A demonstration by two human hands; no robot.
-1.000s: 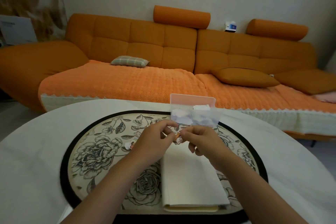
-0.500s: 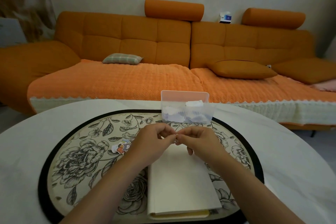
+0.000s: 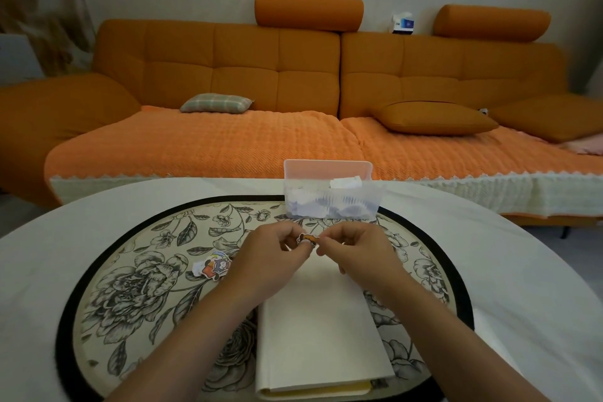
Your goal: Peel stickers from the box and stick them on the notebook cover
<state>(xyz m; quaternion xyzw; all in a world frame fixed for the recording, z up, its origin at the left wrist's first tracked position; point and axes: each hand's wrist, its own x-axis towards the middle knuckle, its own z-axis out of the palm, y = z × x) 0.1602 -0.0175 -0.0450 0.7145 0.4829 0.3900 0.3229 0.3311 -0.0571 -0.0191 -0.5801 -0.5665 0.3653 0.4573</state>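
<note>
While both hands sit close together over the notebook's far edge, left hand (image 3: 267, 258) and right hand (image 3: 355, 254) each pinch a small orange die-cut sticker (image 3: 307, 238), print too small to read; plain cream notebook (image 3: 319, 336), closed, matte cover, lies at 6 o'clock on round floral mat (image 3: 130, 287), black rim; clear ribbed plastic box (image 3: 329, 202) of white paper scraps at mat's 12 o'clock; glossy cartoon sticker (image 3: 212, 266) flat at 9 o'clock of hands; blue-white pack (image 3: 403, 23) on orange sofa back, label unreadable

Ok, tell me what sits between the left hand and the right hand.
In the head view, a small orange sticker, pinched from both sides by the left hand and the right hand.
</note>
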